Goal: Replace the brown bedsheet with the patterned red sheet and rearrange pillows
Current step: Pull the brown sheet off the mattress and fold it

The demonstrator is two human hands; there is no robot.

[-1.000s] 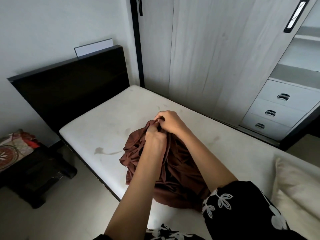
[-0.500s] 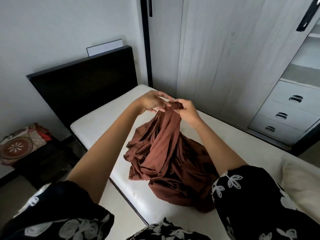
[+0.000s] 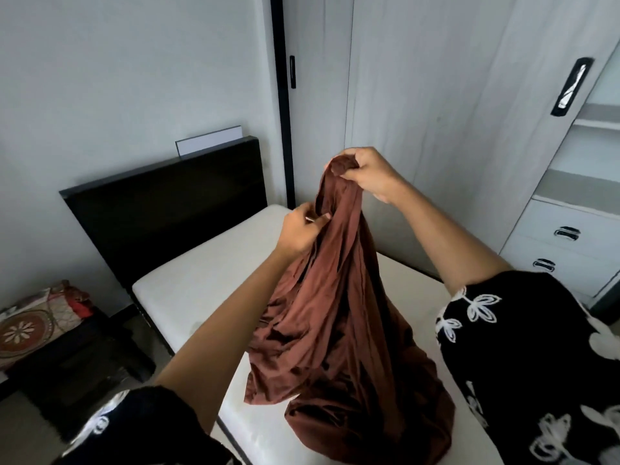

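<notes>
The brown bedsheet (image 3: 339, 330) hangs bunched above the bare white mattress (image 3: 201, 273), its lower folds resting on the bed. My right hand (image 3: 369, 172) grips the sheet's top end, held high. My left hand (image 3: 302, 229) pinches the cloth lower down on its left side. The patterned red sheet (image 3: 37, 323) lies folded on a dark stand at the far left, beside the bed. No pillow shows in this view.
A black headboard (image 3: 161, 203) stands against the wall. A pale wardrobe (image 3: 453, 112) runs along the bed's far side, with drawers (image 3: 567, 239) and open shelves at the right. Floor lies between the bed and the dark stand (image 3: 73, 367).
Both hands have lifted the brown sheet off the mattress. The right hand rose highest with the top end, and the left hand slid down to the sheet's side.
</notes>
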